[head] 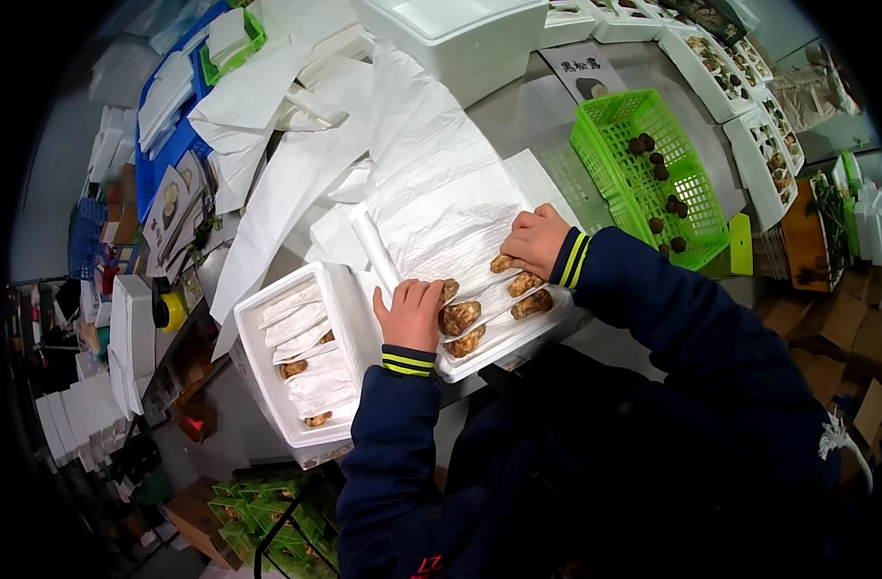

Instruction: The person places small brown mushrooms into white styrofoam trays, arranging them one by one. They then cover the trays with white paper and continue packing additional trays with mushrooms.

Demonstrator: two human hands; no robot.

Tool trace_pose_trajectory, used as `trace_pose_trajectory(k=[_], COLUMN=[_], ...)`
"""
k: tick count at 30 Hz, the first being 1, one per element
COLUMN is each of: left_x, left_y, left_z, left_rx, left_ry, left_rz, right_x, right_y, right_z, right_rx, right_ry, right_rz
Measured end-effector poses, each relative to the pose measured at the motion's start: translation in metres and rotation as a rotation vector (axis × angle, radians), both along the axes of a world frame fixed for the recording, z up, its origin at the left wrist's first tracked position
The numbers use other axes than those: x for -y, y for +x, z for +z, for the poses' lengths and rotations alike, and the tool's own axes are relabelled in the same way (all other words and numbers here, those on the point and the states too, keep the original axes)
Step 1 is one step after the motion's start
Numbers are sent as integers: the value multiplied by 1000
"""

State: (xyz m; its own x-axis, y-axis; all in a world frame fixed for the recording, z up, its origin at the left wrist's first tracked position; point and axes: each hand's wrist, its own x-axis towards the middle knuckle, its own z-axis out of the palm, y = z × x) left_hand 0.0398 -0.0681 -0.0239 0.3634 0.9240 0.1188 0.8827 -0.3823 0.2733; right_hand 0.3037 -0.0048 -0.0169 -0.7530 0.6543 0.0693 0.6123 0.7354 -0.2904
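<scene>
A white foam box (pixel 451 373) stands before me, lined with a pleated white paper sheet (pixel 448 174) that trails out over its far side. Several brown, mottled mushrooms (pixel 460 317) lie between the paper folds in its near part, in two groups. My left hand (pixel 410 318) is at the left group, fingers curled down against the topmost mushroom and the paper, thumb apart. Across the box, my right hand (pixel 535 239) bends its fingers over the paper beside a small mushroom (pixel 500 263). The fingertips' grip is partly hidden on both hands.
A second foam box (pixel 241 318) with paper folds and a few mushrooms stands at the left. Dark round lumps lie in a green plastic basket (pixel 651 101) at the right. A large foam box (pixel 477 65) stands behind, loose white paper (pixel 281 195) beside it. Filled foam trays (pixel 759 166) line the far right.
</scene>
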Motion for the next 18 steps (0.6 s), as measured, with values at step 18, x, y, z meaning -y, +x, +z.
trace_pose_trajectory(k=[18], left_x=[-26], left_y=[-24], left_z=[-10], left_rx=[451], left_ry=[-15], left_rz=[418], right_x=[-62], right_y=[-5], right_z=[1], right_rx=[-903], right_ry=[-929], right_rz=[-655])
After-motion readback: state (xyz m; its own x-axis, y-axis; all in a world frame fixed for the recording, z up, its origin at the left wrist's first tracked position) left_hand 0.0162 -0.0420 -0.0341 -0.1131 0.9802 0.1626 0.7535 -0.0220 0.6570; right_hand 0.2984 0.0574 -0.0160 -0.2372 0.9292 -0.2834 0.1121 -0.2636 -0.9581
